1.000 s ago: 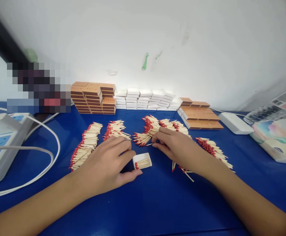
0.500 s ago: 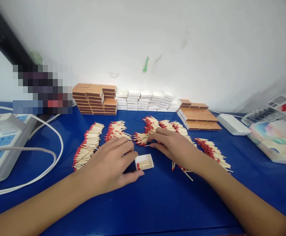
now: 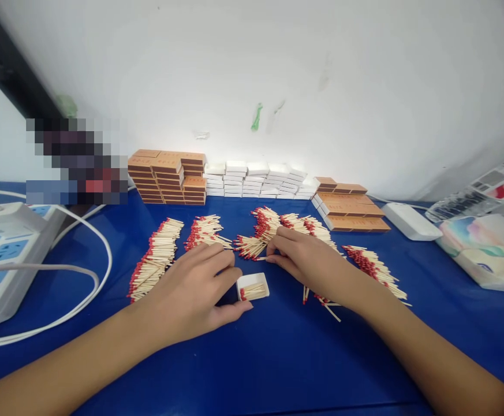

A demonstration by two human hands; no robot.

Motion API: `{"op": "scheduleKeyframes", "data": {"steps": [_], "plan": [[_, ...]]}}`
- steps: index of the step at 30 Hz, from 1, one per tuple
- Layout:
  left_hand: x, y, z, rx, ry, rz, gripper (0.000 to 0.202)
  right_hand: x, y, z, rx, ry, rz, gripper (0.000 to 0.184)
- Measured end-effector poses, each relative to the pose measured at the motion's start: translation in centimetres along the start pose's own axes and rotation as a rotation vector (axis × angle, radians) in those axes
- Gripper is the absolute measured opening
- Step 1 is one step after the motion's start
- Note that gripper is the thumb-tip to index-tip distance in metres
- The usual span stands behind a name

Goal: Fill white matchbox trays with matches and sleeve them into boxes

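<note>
White tray (image 3: 252, 286): barely filled. Your left hand (image 3: 191, 294) clasps its left edge; your right hand (image 3: 308, 260), just behind it, pinches loose matches (image 3: 252, 245). Large heaps remain.

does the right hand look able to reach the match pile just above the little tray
Probably yes: the right hand lies right beside that pile, at its edge, with nothing between them.

The blue table (image 3: 277, 358) bears match piles (image 3: 156, 260), stacked matchboxes (image 3: 167, 176), a white tray (image 3: 253, 286) and a power strip (image 3: 0, 260).
</note>
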State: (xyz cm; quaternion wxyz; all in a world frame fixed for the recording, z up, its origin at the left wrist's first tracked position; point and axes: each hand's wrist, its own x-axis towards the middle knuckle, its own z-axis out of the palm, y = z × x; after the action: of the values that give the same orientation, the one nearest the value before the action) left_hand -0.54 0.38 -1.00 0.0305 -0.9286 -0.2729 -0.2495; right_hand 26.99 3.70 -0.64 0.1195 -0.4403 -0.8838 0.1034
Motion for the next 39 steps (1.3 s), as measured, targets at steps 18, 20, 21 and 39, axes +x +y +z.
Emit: {"op": "scheduleKeyframes", "data": {"steps": [18, 20, 21, 39], "plan": [[0.2, -0.1, 0.1, -0.004, -0.008, -0.034, 0.027, -1.4, -4.2, 0.4, -0.142, 0.026, -0.231, 0.018], [0.2, 0.0, 0.1, -0.009, -0.011, -0.036, 0.025, -1.3, -3.7, 0.0, -0.056, 0.032, -0.199, 0.018], [0.1, 0.0, 0.2, -0.011, -0.009, -0.037, 0.025, -1.2, -3.3, -0.2, -0.018, 0.051, -0.171, 0.018], [0.0, 0.3, 0.3, -0.016, -0.004, 0.002, 0.027, -0.2, -0.1, -0.2, -0.011, 0.040, -0.056, 0.012]]}}
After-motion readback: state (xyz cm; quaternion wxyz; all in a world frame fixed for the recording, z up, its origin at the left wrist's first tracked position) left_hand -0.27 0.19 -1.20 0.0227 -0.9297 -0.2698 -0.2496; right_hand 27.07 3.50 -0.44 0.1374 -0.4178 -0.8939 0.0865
